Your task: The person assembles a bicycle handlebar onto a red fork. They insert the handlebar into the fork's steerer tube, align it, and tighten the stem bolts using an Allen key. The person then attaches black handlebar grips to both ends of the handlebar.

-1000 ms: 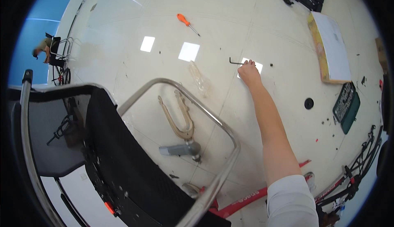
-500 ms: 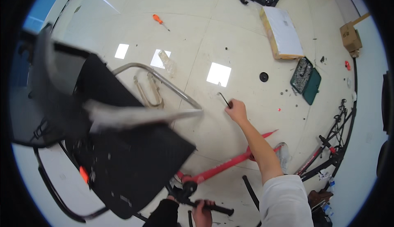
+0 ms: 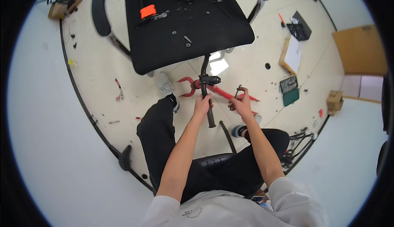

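Note:
My left hand (image 3: 202, 105) is wrapped around the lower part of a black bicycle handlebar (image 3: 211, 118). A black stem clamp (image 3: 212, 80) joins the bar to a red bicycle frame (image 3: 221, 92), whose red fork (image 3: 187, 88) points left. Just right of the bar, my right hand (image 3: 241, 102) grips a thin dark hex key (image 3: 238, 89). Its upper end sticks out above the fingers, beside the red tube and apart from the clamp. The frame stands between my knees.
Ahead, a black office chair (image 3: 164, 42) bears loose bolts, washers and an orange item (image 3: 148, 11). On the floor lie a green bit case (image 3: 291, 97), a white-topped box (image 3: 292, 54), pliers (image 3: 119, 89) and a saddle (image 3: 125, 158). Another bicycle frame (image 3: 295, 145) lies by the right wall.
The view has swung round, bringing the chair straight ahead. My right hand has drawn back from over the open floor to beside the red frame, still with the hex key. My left hand stays on the handlebar.

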